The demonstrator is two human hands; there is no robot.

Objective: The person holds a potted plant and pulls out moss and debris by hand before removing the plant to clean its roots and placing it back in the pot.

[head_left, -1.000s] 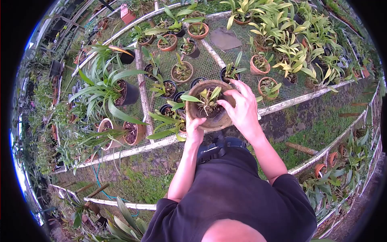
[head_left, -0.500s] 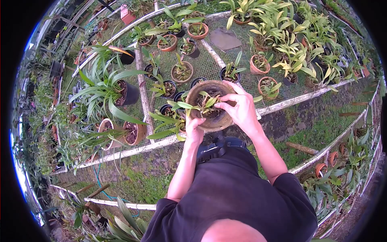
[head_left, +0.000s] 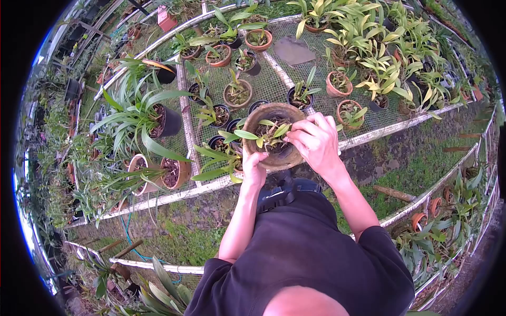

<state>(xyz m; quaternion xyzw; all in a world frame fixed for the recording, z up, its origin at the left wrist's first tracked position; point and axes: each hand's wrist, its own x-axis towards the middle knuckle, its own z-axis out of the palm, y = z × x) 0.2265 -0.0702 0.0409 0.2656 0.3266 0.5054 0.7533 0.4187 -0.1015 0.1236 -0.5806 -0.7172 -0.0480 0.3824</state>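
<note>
A round, weathered clay pot (head_left: 252, 122) is held up over the near edge of the mesh bench, its opening facing me. Inside it sits a small plant (head_left: 271, 134) with a few green leaves and brown roots. My left hand (head_left: 254, 169) grips the pot's lower left rim, thumb over the edge. At the right side of the opening, the fingers of my right hand (head_left: 316, 142) are pinched together beside the plant's stems. What lies between those fingertips is too small to make out.
The mesh bench (head_left: 211, 185) bears several potted plants, with a large leafy one in a black pot (head_left: 171, 122) at left and dense yellow-green foliage (head_left: 379, 68) at right. A flat grey slab (head_left: 294, 51) lies at the back. Terracotta pots (head_left: 419, 221) stand at lower right.
My right hand has let go of the pot's upper right rim; its fingers are now curled together by the plant. The pot has barely moved.
</note>
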